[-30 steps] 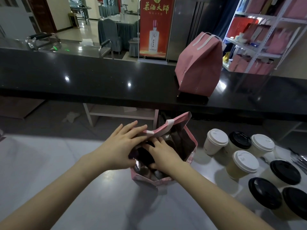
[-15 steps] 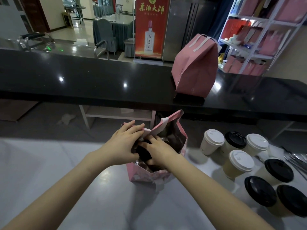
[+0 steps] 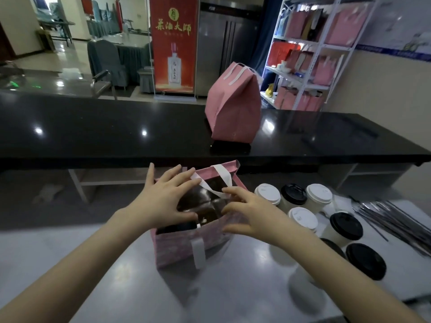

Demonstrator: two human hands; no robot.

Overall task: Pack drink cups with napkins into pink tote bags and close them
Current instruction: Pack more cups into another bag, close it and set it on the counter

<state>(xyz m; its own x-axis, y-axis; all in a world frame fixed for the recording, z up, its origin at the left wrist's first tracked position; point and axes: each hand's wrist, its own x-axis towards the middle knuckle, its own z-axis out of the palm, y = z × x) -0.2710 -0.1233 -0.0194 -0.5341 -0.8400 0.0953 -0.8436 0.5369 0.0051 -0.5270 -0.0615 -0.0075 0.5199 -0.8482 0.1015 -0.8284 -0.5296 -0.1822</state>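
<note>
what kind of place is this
Probably a takeaway drinks counter in a restaurant or banquet hall: lidded cups beside a pink tote, a shelf of bags, and a liquor banner with covered dining chairs behind.

Cups [image 3: 303,217] crowd bag's [image 3: 177,248] right; left free.

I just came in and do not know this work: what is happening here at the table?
A person is packing the open pink tote bag, which stands on the grey table. Both hands are at its mouth with fingers spread, gripping nothing: the left hand over the left side, the right hand at the right rim. Lidded drink cups wait to the right. The closed pink tote bag stands on the black counter.
</note>
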